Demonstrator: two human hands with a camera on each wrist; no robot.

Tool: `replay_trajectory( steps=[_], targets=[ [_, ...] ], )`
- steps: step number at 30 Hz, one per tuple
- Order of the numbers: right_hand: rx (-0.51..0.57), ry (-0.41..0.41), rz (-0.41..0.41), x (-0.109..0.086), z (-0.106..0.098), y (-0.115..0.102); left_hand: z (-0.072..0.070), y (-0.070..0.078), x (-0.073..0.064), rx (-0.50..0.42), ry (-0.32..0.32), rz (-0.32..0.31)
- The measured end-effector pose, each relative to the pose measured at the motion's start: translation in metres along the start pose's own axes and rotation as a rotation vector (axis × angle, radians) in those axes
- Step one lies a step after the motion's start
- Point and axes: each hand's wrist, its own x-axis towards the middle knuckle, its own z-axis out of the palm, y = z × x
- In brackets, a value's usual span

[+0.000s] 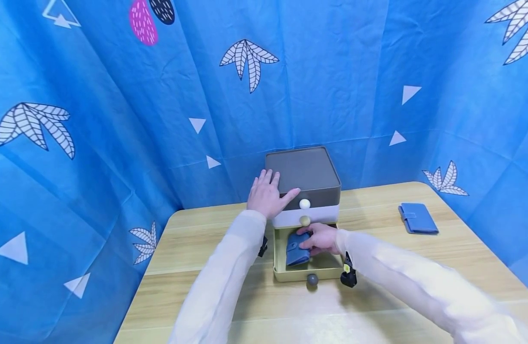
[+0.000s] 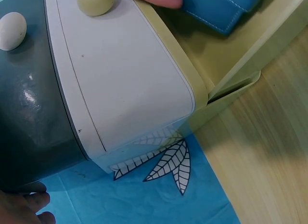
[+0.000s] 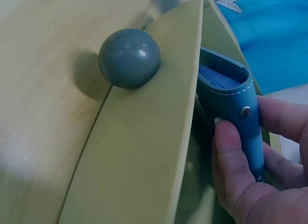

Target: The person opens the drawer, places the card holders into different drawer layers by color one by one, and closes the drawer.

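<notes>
A small set of stacked drawers point(image 1: 307, 167) has a dark grey top tier, a white middle tier and a pulled-out yellow bottom drawer point(image 1: 289, 276). My left hand point(image 1: 265, 197) rests on the grey tier's left front corner with fingers spread; only its fingertips show in the left wrist view. Inside the yellow drawer, my right hand point(image 1: 323, 238) pinches a blue card wallet point(image 3: 236, 106) between thumb and fingers. The wallet has white stitching and a metal snap, and it stands tilted in the right wrist view. Part of its lower end is hidden by the drawer front.
Another blue wallet point(image 1: 420, 218) lies on the right of the wooden table point(image 1: 195, 258). Round knobs stick out from the drawer fronts, with a grey knob point(image 3: 129, 58) on the yellow one. A blue patterned curtain point(image 1: 332, 71) hangs close behind the drawers.
</notes>
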Motion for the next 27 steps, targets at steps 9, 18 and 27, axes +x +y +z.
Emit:
replay_trajectory(
  steps=[9, 18, 27],
  targets=[
    [-0.036, -0.004, -0.003, 0.006, 0.005, -0.002, -0.001, 0.001, 0.001, 0.001, 0.013, 0.009],
    [-0.306, 0.049, -0.04, 0.009, 0.014, -0.001, -0.003, 0.001, 0.0, 0.008, 0.009, 0.013],
    [-0.797, 0.084, -0.112, 0.008, 0.023, -0.006, -0.002, 0.001, -0.002, -0.007, 0.01, 0.01]
  ],
)
